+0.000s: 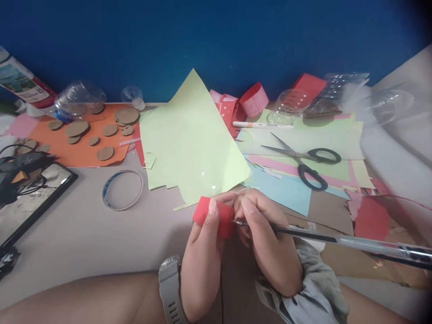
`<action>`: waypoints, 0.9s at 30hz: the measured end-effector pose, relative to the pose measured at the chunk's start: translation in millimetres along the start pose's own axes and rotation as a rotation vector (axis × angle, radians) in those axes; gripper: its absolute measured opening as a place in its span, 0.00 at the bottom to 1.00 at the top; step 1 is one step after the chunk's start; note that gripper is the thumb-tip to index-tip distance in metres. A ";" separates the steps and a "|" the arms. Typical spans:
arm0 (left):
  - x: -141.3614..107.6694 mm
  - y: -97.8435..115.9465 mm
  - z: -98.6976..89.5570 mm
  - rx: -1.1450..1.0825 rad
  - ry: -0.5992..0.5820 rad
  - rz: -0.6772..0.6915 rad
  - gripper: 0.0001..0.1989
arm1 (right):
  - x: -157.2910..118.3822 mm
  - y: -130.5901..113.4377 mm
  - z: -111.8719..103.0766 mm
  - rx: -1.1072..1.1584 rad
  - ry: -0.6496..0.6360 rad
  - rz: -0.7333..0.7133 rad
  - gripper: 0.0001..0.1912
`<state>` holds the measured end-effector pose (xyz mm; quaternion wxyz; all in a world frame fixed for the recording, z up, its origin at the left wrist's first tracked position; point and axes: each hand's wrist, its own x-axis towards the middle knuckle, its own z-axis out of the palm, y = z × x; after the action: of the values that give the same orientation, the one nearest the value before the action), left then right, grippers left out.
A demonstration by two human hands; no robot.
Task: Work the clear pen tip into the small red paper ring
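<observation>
Close to my lap, my left hand (205, 243) pinches a small piece of red paper (225, 218), its thumb pressed flat on the top face. Dark pen marks show near the paper's right edge. My right hand (263, 229) grips a clear-barrelled black pen (324, 236), whose metal tip meets that marked edge. The pen's long barrel points away to the right. Just beyond both hands lies a pale green sheet (192, 139) with a ragged lower edge. Some of my right fingers are hidden behind the thumb and paper.
Scissors (300, 159) lie on coloured papers at right, below a white marker (263, 125). Cardboard discs (77, 128) rest on orange paper (60, 150) at left, near a tape roll (123, 190) and a phone-like device (37, 198). Clear plastic bottle pieces (79, 99) stand along the blue wall (216, 40).
</observation>
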<state>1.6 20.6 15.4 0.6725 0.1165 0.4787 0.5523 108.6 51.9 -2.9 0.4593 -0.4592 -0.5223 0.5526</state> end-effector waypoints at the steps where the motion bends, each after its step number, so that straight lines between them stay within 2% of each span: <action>1: 0.4 0.0 0.0 -0.003 0.004 -0.004 0.21 | 0.1 -0.2 -0.3 0.004 -0.011 -0.004 0.19; 8: -1.1 0.6 3.1 -0.053 -0.013 0.039 0.21 | -1.9 3.8 1.7 0.134 0.032 0.040 0.21; 15: -3.2 0.4 2.1 -0.038 0.001 0.019 0.21 | -1.1 -0.7 1.8 0.004 0.042 -0.054 0.19; 18: -2.8 0.2 1.4 -0.041 0.027 0.018 0.20 | -1.6 0.0 1.3 -0.002 0.041 -0.060 0.19; 23: -2.5 1.3 2.5 -0.057 -0.017 0.015 0.20 | -1.5 0.7 1.8 0.000 0.010 -0.085 0.20; 27: -3.2 2.3 3.7 -0.070 -0.003 0.008 0.20 | -1.4 0.3 1.8 0.011 0.028 -0.063 0.20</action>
<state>3.2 20.1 20.6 0.6747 0.0959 0.4575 0.5712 107.1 50.3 -3.1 0.4863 -0.4477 -0.5270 0.5342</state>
